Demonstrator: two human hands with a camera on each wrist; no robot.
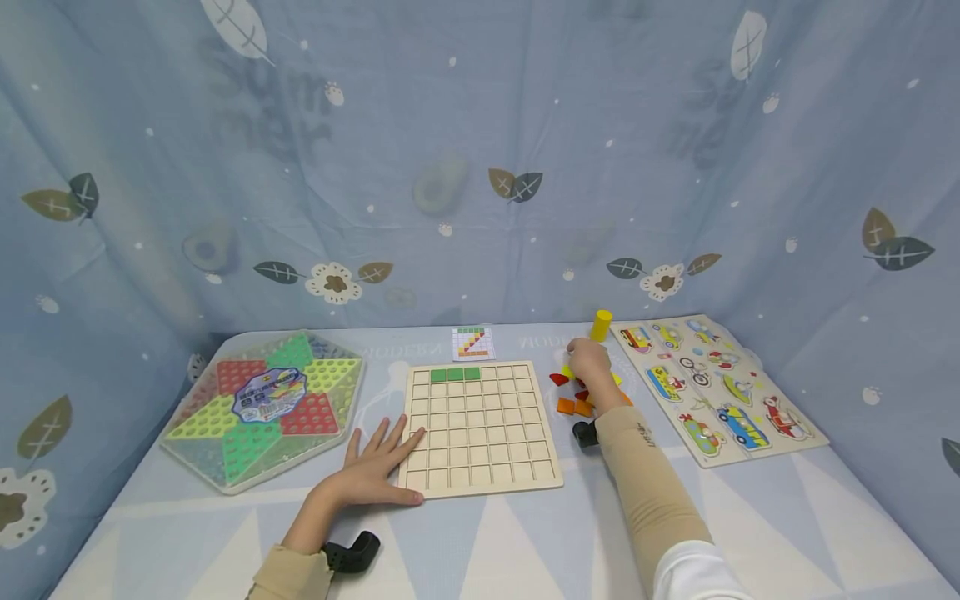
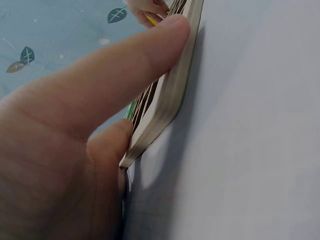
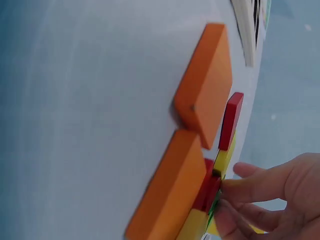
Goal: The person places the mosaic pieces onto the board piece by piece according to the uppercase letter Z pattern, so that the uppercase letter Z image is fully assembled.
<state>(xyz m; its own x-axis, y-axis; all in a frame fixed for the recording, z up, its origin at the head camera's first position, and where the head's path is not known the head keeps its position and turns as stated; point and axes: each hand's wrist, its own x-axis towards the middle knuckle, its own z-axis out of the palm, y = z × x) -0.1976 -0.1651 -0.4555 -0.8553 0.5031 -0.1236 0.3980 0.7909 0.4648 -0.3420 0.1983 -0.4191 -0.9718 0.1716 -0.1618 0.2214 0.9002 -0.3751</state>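
- Loose coloured tiles (image 1: 572, 398) piled right of the grid board (image 1: 480, 427); two orange (image 3: 204, 85) clear, rest uncountable.
- Right hand (image 1: 590, 363) in the pile, fingertips (image 3: 235, 192) pinching a tile.
- Left hand (image 1: 372, 468) flat, fingers spread, pressing board's left edge.
- Three green tiles (image 1: 454, 374) in board's top row.

Table (image 1: 480, 542) under pale blue cloth, white triangle print. On it, left to right: hexagonal chinese checkers board (image 1: 264, 406), wooden grid board (image 1: 480, 427) dead centre w/ three green squares in top row, small pattern card (image 1: 473, 342) just behind it, loose pile of orange/red/yellow tiles (image 1: 573, 393), yellow cylinder (image 1: 601, 325), vehicle peg puzzle (image 1: 712, 385) far right. Left hand (image 1: 372, 471) flat at grid board's near-left corner.
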